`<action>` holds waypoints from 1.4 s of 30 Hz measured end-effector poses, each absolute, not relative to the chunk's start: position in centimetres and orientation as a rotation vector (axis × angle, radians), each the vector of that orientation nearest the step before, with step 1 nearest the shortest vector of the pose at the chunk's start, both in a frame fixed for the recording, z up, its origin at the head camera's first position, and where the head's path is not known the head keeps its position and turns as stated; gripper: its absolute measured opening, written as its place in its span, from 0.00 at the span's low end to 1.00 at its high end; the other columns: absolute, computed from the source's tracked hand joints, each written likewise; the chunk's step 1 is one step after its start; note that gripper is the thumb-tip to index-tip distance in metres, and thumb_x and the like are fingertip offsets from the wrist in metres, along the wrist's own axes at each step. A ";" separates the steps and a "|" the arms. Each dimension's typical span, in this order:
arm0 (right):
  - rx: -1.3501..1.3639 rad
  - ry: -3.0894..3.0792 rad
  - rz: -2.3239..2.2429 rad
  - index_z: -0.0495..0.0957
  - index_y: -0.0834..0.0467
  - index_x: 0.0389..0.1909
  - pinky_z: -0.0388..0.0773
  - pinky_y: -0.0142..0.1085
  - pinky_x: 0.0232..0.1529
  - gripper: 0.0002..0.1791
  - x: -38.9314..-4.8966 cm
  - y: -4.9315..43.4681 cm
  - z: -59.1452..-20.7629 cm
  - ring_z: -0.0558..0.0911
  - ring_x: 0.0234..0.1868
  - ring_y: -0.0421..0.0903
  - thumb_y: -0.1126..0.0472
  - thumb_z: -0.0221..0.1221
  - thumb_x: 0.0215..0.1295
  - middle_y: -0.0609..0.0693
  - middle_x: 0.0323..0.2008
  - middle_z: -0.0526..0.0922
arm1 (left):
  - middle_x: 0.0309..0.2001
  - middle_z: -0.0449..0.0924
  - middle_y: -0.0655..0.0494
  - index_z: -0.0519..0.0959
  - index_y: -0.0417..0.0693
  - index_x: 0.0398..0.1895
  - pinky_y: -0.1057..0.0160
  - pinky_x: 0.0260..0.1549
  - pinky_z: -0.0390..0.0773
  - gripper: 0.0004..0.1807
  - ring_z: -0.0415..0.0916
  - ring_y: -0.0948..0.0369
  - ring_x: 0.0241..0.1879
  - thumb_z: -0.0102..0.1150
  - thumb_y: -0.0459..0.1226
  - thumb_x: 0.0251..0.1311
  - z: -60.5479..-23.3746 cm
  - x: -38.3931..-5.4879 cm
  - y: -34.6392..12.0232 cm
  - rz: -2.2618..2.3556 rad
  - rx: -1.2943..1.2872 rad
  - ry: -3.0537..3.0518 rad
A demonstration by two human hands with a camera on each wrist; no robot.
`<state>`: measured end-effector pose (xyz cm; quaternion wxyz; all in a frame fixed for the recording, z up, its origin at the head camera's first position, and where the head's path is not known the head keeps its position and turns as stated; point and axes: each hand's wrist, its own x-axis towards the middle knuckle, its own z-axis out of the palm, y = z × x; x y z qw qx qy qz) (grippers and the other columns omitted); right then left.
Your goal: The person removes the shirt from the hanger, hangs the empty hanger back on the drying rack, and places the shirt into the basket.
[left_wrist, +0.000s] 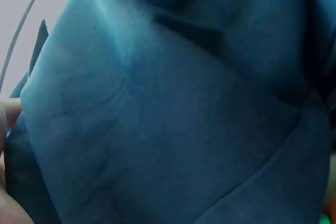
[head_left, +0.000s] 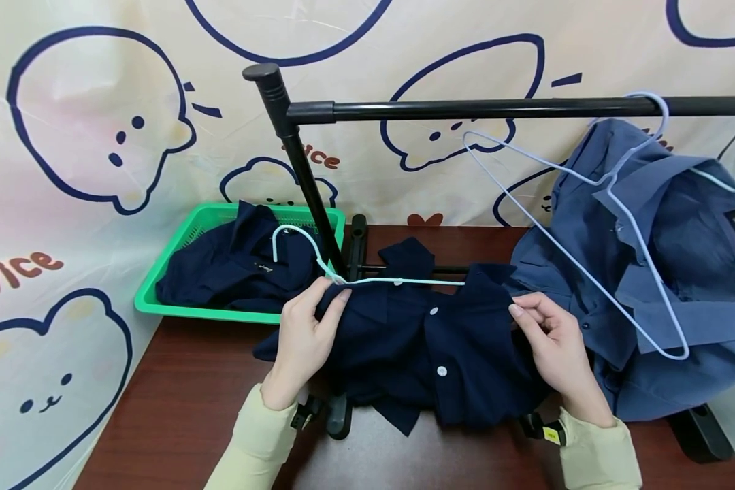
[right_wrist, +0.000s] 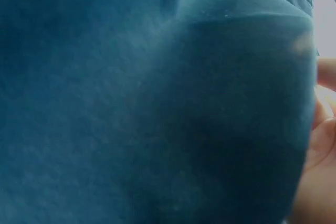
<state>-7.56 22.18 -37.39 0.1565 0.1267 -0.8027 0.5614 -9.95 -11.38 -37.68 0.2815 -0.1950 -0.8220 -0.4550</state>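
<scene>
A navy button-up shirt with white buttons is held up above the dark wooden table. My left hand pinches its left edge between thumb and fingers, right by the hook end of a pale mint hanger. Part of that hanger runs along the shirt's upper edge; the rest is hidden by cloth. At the shirt's right edge, my right hand pinches the fabric. Close-up navy cloth fills most of the left wrist view, and similar cloth covers the right wrist view.
A green basket holding dark clothing stands at the back left. Behind the shirt rises a black garment rack. On its right side hang a bare pale-blue hanger and blue-grey garments. The table shows at left.
</scene>
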 end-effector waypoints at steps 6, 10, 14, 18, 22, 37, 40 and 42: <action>0.329 -2.306 1.654 0.74 0.70 0.40 0.72 0.26 0.36 0.06 -7.7 22.2 -38.0 0.77 0.31 0.44 0.73 0.50 0.67 0.58 0.24 0.81 | 0.34 0.79 0.65 0.79 0.52 0.37 0.65 0.33 0.73 0.04 0.76 0.66 0.33 0.56 0.41 0.64 -37.7 -10.1 -11.2 -1.214 -0.515 -2.182; 0.324 -2.283 1.695 0.73 0.70 0.41 0.71 0.27 0.35 0.06 -8.1 22.2 -38.7 0.75 0.29 0.47 0.72 0.50 0.68 0.59 0.22 0.78 | 0.35 0.80 0.64 0.80 0.52 0.36 0.65 0.33 0.74 0.05 0.77 0.66 0.34 0.56 0.40 0.64 -37.8 -10.1 -10.9 -1.218 -0.487 -2.162; 0.279 -2.249 1.796 0.72 0.70 0.42 0.69 0.29 0.31 0.07 -8.8 22.0 -40.4 0.72 0.26 0.44 0.70 0.49 0.69 0.53 0.20 0.75 | 0.36 0.80 0.64 0.80 0.52 0.37 0.64 0.36 0.74 0.05 0.77 0.66 0.37 0.57 0.40 0.64 -38.1 -10.0 -10.6 -1.217 -0.456 -2.148; 0.206 -2.216 1.953 0.69 0.70 0.40 0.63 0.31 0.26 0.08 -9.4 21.1 -41.7 0.66 0.22 0.40 0.67 0.48 0.71 0.44 0.20 0.69 | 0.36 0.79 0.64 0.80 0.52 0.37 0.64 0.34 0.74 0.05 0.77 0.66 0.36 0.56 0.41 0.64 -38.1 -9.9 -10.2 -1.218 -0.453 -2.162; 0.172 -2.240 2.067 0.68 0.67 0.39 0.58 0.34 0.20 0.08 -9.6 20.0 -42.2 0.60 0.17 0.39 0.65 0.45 0.73 0.44 0.17 0.60 | 0.35 0.79 0.66 0.79 0.53 0.37 0.65 0.32 0.74 0.06 0.76 0.67 0.34 0.55 0.43 0.65 -38.3 -9.7 -9.8 -1.207 -0.462 -2.197; 0.216 -2.211 2.255 0.68 0.62 0.39 0.58 0.36 0.19 0.04 -8.5 17.6 -42.7 0.59 0.16 0.42 0.67 0.44 0.72 0.46 0.16 0.60 | 0.35 0.79 0.65 0.79 0.53 0.38 0.64 0.33 0.75 0.07 0.77 0.67 0.35 0.55 0.45 0.64 -38.7 -9.9 -10.2 -1.199 -0.397 -2.238; 0.214 -2.287 2.137 0.72 0.62 0.38 0.64 0.33 0.24 0.06 -8.2 16.7 -42.8 0.66 0.22 0.41 0.69 0.46 0.70 0.48 0.20 0.67 | 0.36 0.79 0.65 0.79 0.54 0.39 0.64 0.35 0.75 0.06 0.77 0.67 0.36 0.56 0.43 0.64 -38.8 -10.0 -9.8 -1.256 -0.420 -2.211; 0.231 -2.432 2.008 0.74 0.61 0.41 0.68 0.31 0.33 0.07 -7.8 15.7 -42.9 0.72 0.30 0.41 0.67 0.48 0.69 0.50 0.29 0.74 | 0.37 0.79 0.65 0.79 0.54 0.40 0.64 0.35 0.74 0.06 0.76 0.66 0.36 0.55 0.42 0.65 -38.8 -10.0 -9.2 -1.305 -0.475 -2.198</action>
